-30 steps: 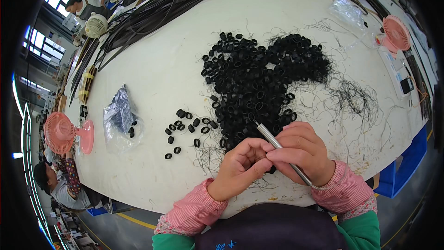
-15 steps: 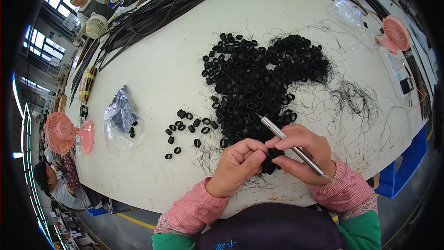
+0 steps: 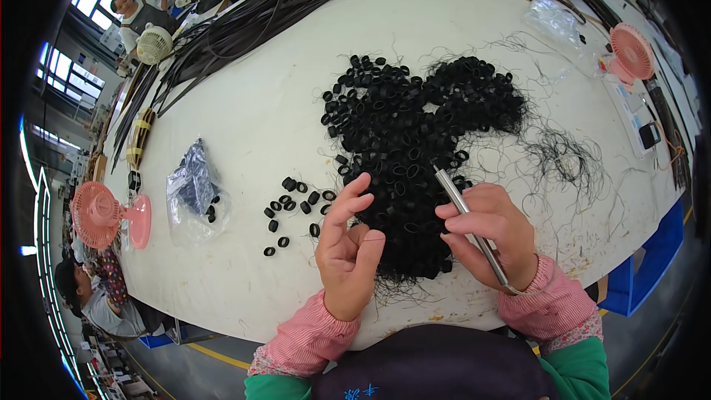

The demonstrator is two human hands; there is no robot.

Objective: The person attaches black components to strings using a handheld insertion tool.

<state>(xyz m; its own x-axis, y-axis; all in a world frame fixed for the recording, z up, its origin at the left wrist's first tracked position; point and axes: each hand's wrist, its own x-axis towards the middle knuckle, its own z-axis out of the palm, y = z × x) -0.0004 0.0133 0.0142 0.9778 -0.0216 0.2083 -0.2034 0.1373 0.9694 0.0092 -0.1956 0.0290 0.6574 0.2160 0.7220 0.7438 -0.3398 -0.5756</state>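
My left hand hovers at the near left side of a big pile of small black loops. Its fingers are apart, index stretched out, and no loop shows in them. My right hand grips a silver pen-shaped tool with a thin pointed tip. A thin cord seems to trail from the tool's back end by the wrist. The tip points away from me over the loops. Several single loops lie scattered to the left of the pile.
Loose black threads spread right of the pile. A clear plastic bag with dark contents lies left, by a pink fan. Another pink fan stands far right. Long black strips cover the far left edge, where people work.
My hands have moved apart. The black loop held between them has left my fingers. My left hand has opened and shifted left; the tool has swung slightly more upright in my right.
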